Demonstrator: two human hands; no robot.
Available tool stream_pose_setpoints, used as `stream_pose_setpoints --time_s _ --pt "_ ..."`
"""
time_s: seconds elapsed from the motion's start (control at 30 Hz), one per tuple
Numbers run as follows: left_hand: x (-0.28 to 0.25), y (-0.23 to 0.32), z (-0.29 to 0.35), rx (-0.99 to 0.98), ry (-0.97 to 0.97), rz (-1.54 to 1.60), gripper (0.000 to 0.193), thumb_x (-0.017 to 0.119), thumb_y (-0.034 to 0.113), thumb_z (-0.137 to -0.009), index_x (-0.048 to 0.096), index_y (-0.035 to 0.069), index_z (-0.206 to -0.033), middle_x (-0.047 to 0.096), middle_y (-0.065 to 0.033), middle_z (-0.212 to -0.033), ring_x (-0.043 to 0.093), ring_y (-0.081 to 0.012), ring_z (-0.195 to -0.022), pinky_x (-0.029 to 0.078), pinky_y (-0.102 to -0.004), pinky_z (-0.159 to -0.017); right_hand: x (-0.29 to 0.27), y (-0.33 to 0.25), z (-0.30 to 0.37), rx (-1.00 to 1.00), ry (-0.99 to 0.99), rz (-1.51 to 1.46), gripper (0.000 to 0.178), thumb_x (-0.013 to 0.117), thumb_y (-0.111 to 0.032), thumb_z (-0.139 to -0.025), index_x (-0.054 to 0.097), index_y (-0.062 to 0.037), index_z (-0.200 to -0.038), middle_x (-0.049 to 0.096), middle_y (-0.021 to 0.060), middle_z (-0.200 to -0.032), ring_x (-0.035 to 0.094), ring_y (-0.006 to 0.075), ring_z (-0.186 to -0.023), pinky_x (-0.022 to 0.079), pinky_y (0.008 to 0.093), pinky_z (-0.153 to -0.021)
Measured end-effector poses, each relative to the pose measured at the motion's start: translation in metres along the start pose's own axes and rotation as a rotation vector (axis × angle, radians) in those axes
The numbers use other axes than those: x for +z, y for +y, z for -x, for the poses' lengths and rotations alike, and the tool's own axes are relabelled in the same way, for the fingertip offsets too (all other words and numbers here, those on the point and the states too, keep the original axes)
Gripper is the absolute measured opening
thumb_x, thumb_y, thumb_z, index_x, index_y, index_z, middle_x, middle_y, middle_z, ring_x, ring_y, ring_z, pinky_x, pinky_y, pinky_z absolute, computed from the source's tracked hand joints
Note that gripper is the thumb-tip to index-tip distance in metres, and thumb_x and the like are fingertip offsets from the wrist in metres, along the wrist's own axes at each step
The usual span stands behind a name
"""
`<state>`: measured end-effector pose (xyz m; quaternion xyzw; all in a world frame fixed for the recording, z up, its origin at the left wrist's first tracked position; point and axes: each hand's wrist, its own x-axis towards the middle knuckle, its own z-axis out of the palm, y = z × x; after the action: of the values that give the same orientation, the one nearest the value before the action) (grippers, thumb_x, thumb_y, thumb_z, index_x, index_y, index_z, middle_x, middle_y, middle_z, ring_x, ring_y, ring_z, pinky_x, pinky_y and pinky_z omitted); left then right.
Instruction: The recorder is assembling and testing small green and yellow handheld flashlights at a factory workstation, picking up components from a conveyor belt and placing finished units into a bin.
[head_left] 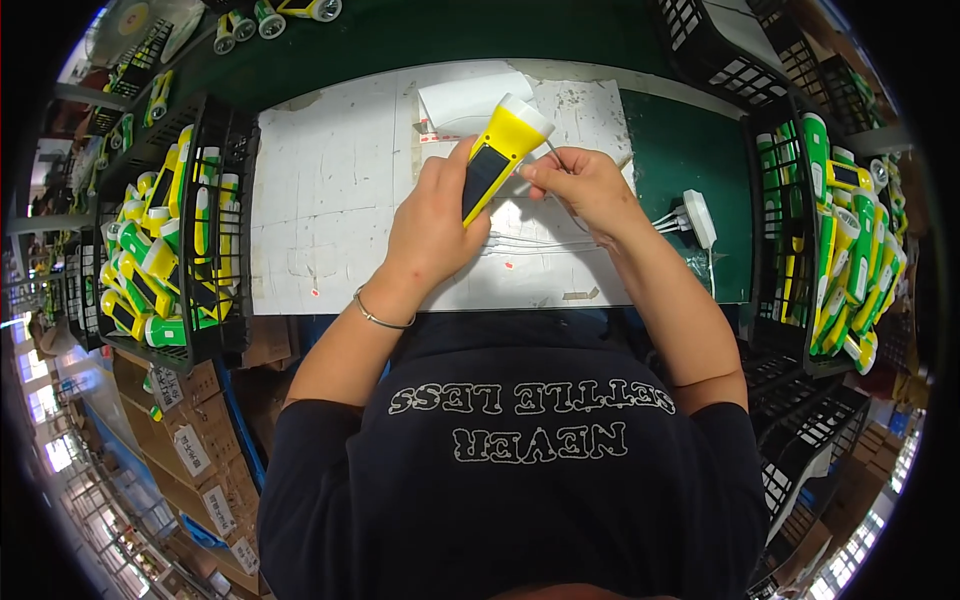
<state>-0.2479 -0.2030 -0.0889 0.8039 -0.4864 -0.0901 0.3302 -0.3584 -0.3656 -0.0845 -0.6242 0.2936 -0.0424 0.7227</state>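
A yellow flashlight (513,135) with a dark solar panel and a white head is tilted over the white work surface, its head up and to the right. My left hand (430,215) is wrapped round its body. Close to the flashlight's right side, my right hand (592,192) pinches a thin cable (553,155). The cable's tip is too small to make out, so I cannot tell whether it touches the flashlight. Several white cables (545,243) lie below my hands and run right to a white charging block (697,219).
White sheeting (330,200) covers the middle of the green table (670,140). A curled white sheet (470,100) lies behind the flashlight. Black crates full of green and yellow flashlights stand left (205,130) and right (790,240). More flashlights (270,20) lie at the far left.
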Motion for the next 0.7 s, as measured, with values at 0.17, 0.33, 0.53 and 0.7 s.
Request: stream_pose_setpoints --time_s 0.17,0.33,0.53,0.7 --pt "-0.001 -0.003 0.0 -0.002 0.0 -0.041 0.07 0.065 0.011 -0.071 0.032 0.007 -0.133 0.05 -0.0175 -0.103 0.055 -0.0339 -0.086 0.048 -0.0386 -0.072 0.008 0.005 -0.001 -0.088 0.04 0.014 0.017 0.068 -0.017 -0.079 0.062 -0.0014 -0.08 0.062 0.0022 -0.071 0.051 0.005 -0.064 0.038 0.0176 -0.06" --pt "-0.032 -0.04 -0.01 -0.073 0.312 -0.08 0.068 0.065 0.015 -0.075 0.03 0.003 -0.132 0.048 -0.0209 -0.106 0.052 -0.0381 -0.095 0.046 -0.0415 -0.08 0.007 0.007 0.015 -0.189 -0.026 0.137 0.015 0.066 -0.015 -0.081 0.061 -0.0003 -0.079 0.059 0.0014 -0.069 0.051 0.0055 -0.064 0.039 0.0187 -0.061" --pt "-0.117 -0.033 0.012 -0.062 0.459 -0.187 0.069 0.067 0.012 -0.072 0.032 0.0 -0.131 0.049 -0.0208 -0.106 0.049 -0.0362 -0.099 0.042 -0.0399 -0.085 -0.002 0.022 0.006 -0.087 -0.119 0.15 0.014 0.063 -0.013 -0.082 0.061 0.001 -0.082 0.06 0.0016 -0.07 0.051 0.0048 -0.064 0.039 0.0182 -0.061" --pt "-0.112 -0.013 0.022 -0.12 0.372 -0.145 0.065 0.067 0.01 -0.073 0.036 -0.001 -0.128 0.05 -0.019 -0.115 0.05 -0.0317 -0.106 0.04 -0.0369 -0.091 0.007 0.025 0.0 -0.11 -0.14 0.321 0.016 0.064 -0.015 -0.081 0.062 0.0002 -0.081 0.06 0.0 -0.07 0.05 0.0042 -0.064 0.039 0.0176 -0.061"
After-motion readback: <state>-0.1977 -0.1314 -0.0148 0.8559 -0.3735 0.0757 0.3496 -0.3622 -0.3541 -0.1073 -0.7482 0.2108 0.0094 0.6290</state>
